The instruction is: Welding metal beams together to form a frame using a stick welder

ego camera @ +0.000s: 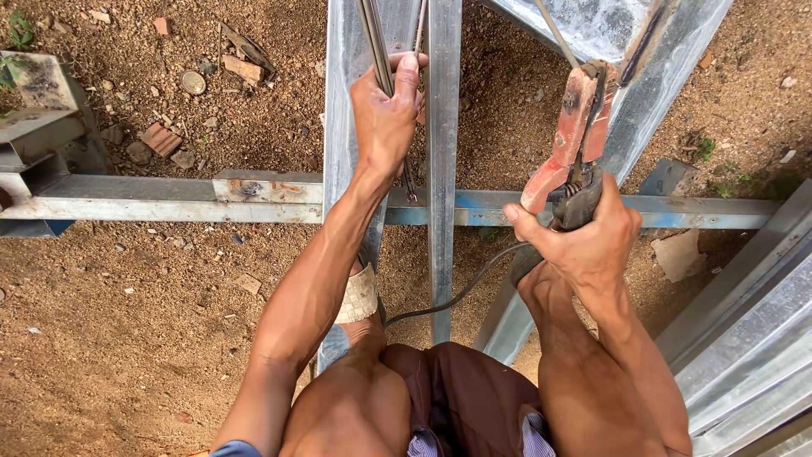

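Welding rods clasped in left hand; right hand grips red electrode holder.

Bare arms and knees, dark maroon shorts, woven tan sandal strap, blue sleeve edge.

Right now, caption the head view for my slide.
Left hand grips thin rods on a steel frame; right hand holds red clamp.

Reddish-brown dirt ground is strewn with small stones, a broken brick piece and a round metal lid near the top left. A long grey metal beam runs crosswise over it, and corrugated metal sheets lie at the right edge, near a few green weeds
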